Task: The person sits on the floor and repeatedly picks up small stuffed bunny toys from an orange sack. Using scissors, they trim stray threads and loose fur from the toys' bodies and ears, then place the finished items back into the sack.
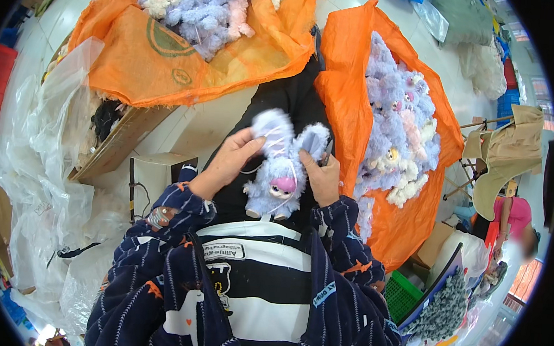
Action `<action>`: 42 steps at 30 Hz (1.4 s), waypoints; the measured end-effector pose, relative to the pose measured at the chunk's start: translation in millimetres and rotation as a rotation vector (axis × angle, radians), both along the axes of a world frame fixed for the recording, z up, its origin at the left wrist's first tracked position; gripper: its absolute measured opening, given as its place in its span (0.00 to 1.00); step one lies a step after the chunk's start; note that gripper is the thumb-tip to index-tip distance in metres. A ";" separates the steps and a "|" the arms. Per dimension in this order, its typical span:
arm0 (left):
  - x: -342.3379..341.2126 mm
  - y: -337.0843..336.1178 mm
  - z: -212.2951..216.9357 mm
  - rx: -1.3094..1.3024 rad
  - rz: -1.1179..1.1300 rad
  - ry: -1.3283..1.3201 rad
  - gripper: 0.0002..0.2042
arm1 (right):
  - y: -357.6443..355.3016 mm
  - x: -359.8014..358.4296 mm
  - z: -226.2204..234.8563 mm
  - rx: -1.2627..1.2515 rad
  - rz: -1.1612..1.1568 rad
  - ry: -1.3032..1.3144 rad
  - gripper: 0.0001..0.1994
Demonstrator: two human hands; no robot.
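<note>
Two orange sacks point(352, 82) lie open on the floor, each heaped with lilac plush toys point(397, 123); between them, over the person's dark lap, a single plush toy point(282, 167) hangs head down; the left hand point(232, 161) pinches one fluffy leg with curled fingers; the right hand point(321, 176) grips the other side, fingers closed around small scissors point(326, 152).

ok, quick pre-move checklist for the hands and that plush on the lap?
1. Left hand gripping the purple plush toy at its ear: ok.
2. Right hand on the toy's other side: ok.
3. Small dark tool in right hand, kind and open or closed: cannot tell.
4. Toy face visible, pink nose toward the person: ok.
5. Orange sack of plush at the right, mouth open: ok.
</note>
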State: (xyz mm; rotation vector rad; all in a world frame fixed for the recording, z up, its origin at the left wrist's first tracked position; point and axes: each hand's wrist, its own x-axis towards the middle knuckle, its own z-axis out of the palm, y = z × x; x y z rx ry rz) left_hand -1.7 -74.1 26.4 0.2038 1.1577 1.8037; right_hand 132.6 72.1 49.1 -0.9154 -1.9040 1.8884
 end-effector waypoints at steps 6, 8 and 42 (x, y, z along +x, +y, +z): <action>2.0 -37.8 7.5 -0.103 -0.416 0.278 0.17 | 6.0 2.9 -3.6 -0.383 -0.169 0.111 0.10; 13.0 -43.2 -1.7 -0.154 -0.496 0.298 0.21 | 5.5 -0.6 -4.9 -0.487 -0.214 0.140 0.09; 21.2 5.2 1.5 0.002 -0.185 -0.248 0.18 | -14.8 24.6 33.0 0.951 0.526 -0.097 0.20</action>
